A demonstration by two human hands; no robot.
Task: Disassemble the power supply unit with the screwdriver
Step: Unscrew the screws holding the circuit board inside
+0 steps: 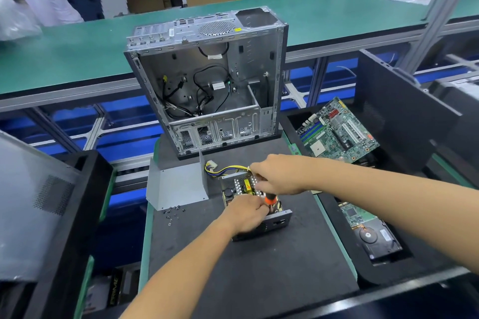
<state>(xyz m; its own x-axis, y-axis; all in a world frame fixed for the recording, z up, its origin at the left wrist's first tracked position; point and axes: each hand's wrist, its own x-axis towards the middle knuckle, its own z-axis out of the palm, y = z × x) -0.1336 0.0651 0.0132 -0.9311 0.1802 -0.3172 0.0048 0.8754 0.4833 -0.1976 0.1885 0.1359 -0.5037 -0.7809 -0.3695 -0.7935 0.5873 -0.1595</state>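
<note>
- At the far left a grey metal side panel (31, 204) with a perforated patch leans in a black bin (77, 189).
- On the dark surface (259, 267), a bent grey metal cover (178, 186) stands left of the centre, with a scatter of small dark screws (172, 212) just in front of it.
- Behind the cover an empty computer case (207, 80) stands upright with its open side facing the camera and loose black cables hanging inside.
- The left hand (246, 212) is curled round the near left part of the power supply unit (256, 204), gripping it; the unit sits open at the middle of the surface, its circuit board and coils exposed.
- A bundle of yellow, black and blue wires (228, 169) runs from the unit's far side to a white plug near the cover.
- The screwdriver (269, 198), with an orange and black handle, stands nearly upright over the unit, between the two hands.
- The right hand (277, 176) reaches in from the right, its fingers closed round the top of the screwdriver.
- To the right, in a black bin, a green motherboard (337, 132) lies tilted.
- Nearer on the right, another black bin holds a hard drive (375, 235) with a small green circuit board beside it.
</note>
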